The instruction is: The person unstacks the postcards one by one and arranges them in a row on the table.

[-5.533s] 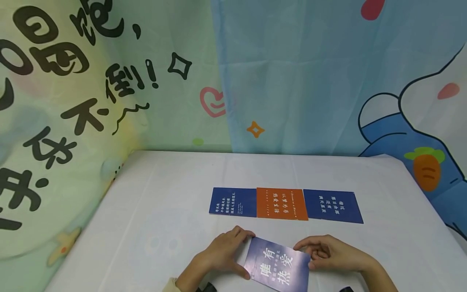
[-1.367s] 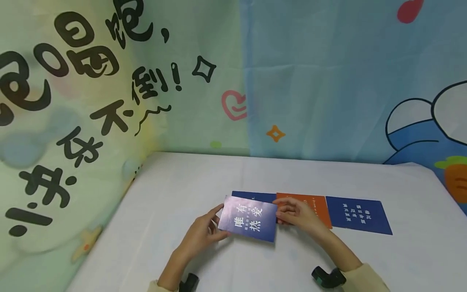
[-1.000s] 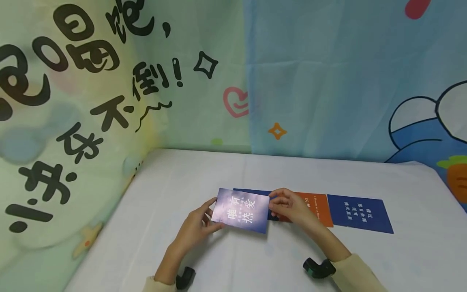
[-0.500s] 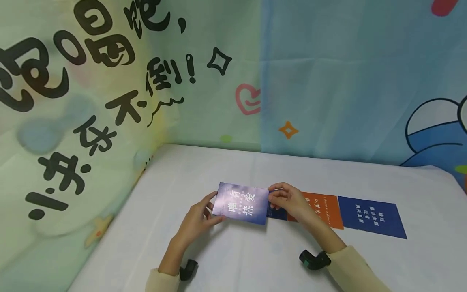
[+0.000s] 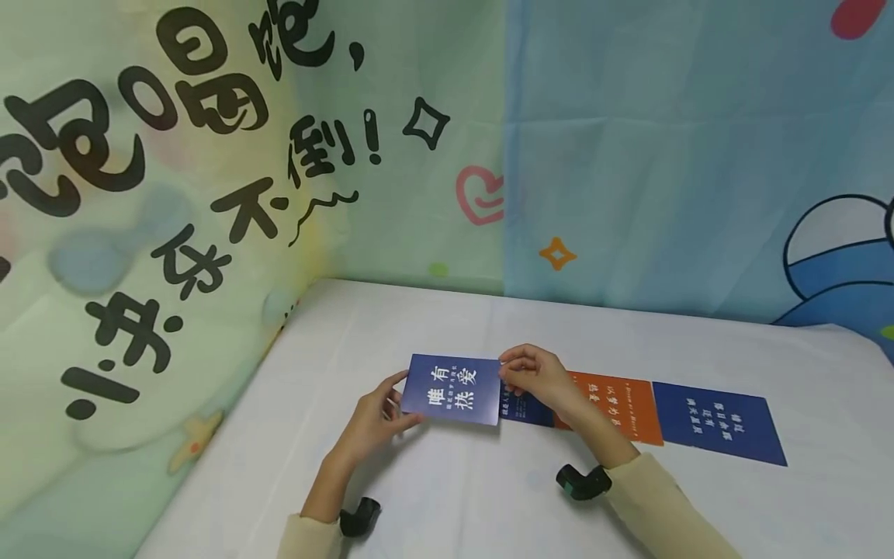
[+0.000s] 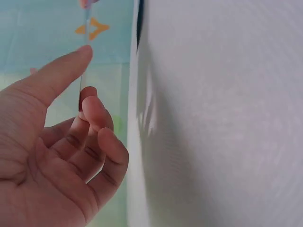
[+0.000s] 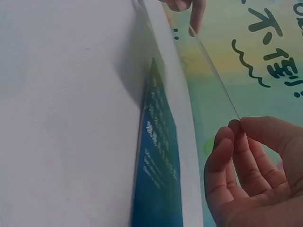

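**A:** So what have you actually got hold of here?

**B:** You've got the card (image 5: 451, 390) pinched at both short ends. Your left hand (image 5: 377, 411) has its thumb on top of the near-left edge with the fingers curled under it, and your right hand (image 5: 536, 376) nips the opposite end between thumb and fingertips. Both grips are light pinches, fingers bent, nothing else in either hand.

**A:** Is it down on the table or lifted?

**B:** Lifted a bit, I think. In the right wrist view the card (image 7: 215, 78) shows edge-on, running from your right fingers (image 7: 232, 142) away to the left hand's tips, clear of the cloth (image 7: 71, 94). The head view is too flat to say how high.

**A:** And what's around your grip?

**B:** Just under and beyond your right fingers lies a blue card (image 5: 525, 407), partly covered by the one you hold and by your hand. Past your right wrist comes an orange card (image 5: 618, 397), then another blue one (image 5: 719, 419), all flat in a row on the cloth. Outward from your left hand it's just cloth (image 5: 293, 435) up to the printed backdrop (image 5: 174, 194).
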Motion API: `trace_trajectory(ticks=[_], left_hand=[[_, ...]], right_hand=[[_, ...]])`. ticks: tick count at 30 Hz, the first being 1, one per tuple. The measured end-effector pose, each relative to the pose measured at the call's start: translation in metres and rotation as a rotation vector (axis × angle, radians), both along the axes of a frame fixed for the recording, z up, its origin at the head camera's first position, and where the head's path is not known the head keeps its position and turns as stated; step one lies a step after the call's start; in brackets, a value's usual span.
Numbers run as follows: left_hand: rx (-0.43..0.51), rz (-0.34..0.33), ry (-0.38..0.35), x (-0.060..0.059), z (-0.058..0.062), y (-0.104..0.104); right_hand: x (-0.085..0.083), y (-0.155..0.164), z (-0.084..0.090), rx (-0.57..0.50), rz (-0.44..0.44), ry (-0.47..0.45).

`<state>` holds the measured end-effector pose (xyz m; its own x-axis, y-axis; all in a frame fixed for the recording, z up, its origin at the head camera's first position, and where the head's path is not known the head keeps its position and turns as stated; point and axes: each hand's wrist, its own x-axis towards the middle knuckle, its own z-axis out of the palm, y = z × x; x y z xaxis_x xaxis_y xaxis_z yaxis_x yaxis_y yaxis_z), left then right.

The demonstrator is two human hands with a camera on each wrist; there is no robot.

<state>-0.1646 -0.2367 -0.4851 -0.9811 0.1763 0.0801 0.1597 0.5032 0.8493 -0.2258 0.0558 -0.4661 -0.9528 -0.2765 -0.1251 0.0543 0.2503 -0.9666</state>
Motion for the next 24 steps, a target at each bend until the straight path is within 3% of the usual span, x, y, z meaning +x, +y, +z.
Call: trace_trajectory(ticks=[8,14,24], left_hand=[[0.108,0.043,-0.011,-0.008,-0.014,-0.004],[0.179,0.056,-0.027,-0.012,-0.017,-0.009],[0.188,0.157,0.067,-0.011,-0.023,-0.018]], right_hand=[[-0.009,-0.005,-0.008,0.026,0.006,0.019],[-0.017,-0.011,-0.011,0.029,0.01,0.035],[-0.021,-0.027,-0.016,0.048,-0.001,0.031]])
